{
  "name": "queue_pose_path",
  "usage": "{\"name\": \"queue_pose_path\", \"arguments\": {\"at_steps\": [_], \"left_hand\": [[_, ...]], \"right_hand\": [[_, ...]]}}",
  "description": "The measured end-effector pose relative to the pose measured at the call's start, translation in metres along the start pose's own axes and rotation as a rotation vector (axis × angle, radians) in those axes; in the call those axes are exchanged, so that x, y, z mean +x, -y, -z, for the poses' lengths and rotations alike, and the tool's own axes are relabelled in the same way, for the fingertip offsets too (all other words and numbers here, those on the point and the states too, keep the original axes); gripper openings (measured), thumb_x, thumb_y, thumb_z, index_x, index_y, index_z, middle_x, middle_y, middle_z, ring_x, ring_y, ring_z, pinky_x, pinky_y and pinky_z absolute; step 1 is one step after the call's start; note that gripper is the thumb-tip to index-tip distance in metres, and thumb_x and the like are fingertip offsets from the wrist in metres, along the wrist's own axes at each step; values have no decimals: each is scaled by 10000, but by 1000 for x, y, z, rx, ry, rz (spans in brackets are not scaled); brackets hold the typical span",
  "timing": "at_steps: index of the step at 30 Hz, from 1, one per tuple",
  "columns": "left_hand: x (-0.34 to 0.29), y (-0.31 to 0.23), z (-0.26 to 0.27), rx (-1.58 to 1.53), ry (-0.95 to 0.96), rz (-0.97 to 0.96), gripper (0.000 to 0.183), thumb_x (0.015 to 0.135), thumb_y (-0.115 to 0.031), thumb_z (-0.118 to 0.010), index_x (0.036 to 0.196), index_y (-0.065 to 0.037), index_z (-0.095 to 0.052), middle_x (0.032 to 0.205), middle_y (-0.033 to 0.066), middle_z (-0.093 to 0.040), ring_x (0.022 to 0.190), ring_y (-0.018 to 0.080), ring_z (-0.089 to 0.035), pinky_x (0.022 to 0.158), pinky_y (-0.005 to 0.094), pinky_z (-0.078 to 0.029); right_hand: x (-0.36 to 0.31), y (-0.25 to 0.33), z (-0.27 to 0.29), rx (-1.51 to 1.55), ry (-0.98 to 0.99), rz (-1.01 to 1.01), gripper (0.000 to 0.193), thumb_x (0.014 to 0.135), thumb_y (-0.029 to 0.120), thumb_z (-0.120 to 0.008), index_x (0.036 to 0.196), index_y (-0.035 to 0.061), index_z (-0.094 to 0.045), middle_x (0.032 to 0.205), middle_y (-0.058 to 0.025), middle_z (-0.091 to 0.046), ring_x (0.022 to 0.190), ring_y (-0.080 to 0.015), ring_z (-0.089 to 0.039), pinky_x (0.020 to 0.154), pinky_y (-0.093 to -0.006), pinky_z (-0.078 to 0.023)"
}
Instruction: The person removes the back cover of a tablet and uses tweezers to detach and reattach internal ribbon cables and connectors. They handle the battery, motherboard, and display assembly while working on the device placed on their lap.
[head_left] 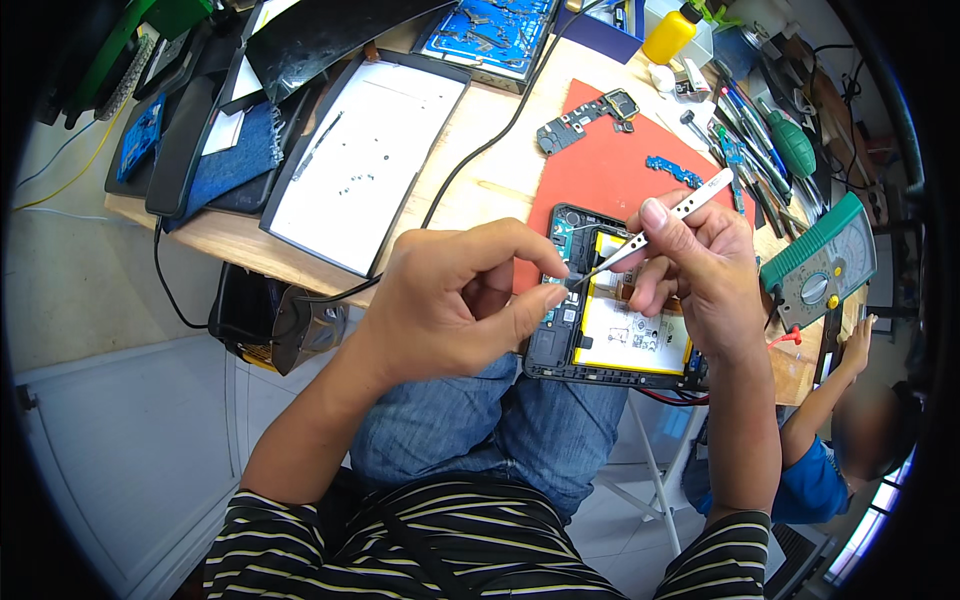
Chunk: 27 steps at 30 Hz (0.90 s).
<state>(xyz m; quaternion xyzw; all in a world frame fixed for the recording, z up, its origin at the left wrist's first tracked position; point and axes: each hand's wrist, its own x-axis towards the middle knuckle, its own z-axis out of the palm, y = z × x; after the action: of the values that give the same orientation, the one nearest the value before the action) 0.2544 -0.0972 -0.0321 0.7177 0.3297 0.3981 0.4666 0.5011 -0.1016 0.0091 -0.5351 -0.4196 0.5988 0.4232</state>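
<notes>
My right hand (705,270) grips metal tweezers (692,203) with a row of holes, their tips slanting down toward my left hand. The thumb and index finger of my left hand (450,290) close in a pinch around a tiny dark piece (574,281) at the tweezer tips; its kind is too small to tell. Beneath both hands an opened phone or tablet (548,348) lies at the table's near edge. Its black frame holds a white battery (625,340) with yellow edges and a green circuit board (566,232). My right hand covers part of it.
An orange mat (600,165) carries a dark phone part (585,120) and a blue board strip (673,170). Right stands an analog multimeter (825,275) near a green air blower (790,145). A white sheet tray (365,165) and black cable (480,150) lie left. Another person (810,470) sits at right.
</notes>
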Motion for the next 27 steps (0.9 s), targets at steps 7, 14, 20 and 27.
{"name": "queue_pose_path", "arguments": {"at_steps": [7, 14, 20, 27], "left_hand": [[1, 5, -16, 216, -33, -225, 313, 804, -45, -842, 1105, -87, -764, 654, 19, -646, 467, 75, -506, 440, 254, -365], [2, 8, -17, 261, -43, -236, 179, 833, -31, -812, 1008, -48, -778, 711, 73, -721, 554, 120, -672, 483, 260, -482], [2, 6, -16, 245, -34, -213, 213, 823, -21, -816, 1032, -51, -782, 641, 61, -684, 510, 110, -639, 473, 259, -463], [3, 8, -18, 242, -65, -228, 166, 846, -23, -800, 1006, -58, -772, 603, 52, -655, 495, 116, -630, 470, 268, -455]], "right_hand": [[4, -1, -7, -30, -3, 5, 287, 1000, 261, -705, 962, -22, -669, 792, -155, -747, 497, -116, -667, 416, -194, -505], [6, -1, -12, -45, 19, -39, 312, 994, 277, -721, 996, -32, -672, 801, -137, -747, 514, -104, -670, 427, -176, -506], [6, 0, -16, -99, 15, -46, 326, 990, 300, -726, 966, -23, -689, 786, -113, -737, 512, -91, -664, 431, -176, -504], [6, -1, -22, -130, -13, -48, 326, 990, 281, -716, 961, -42, -681, 749, -140, -725, 460, -118, -640, 402, -205, -486]]}}
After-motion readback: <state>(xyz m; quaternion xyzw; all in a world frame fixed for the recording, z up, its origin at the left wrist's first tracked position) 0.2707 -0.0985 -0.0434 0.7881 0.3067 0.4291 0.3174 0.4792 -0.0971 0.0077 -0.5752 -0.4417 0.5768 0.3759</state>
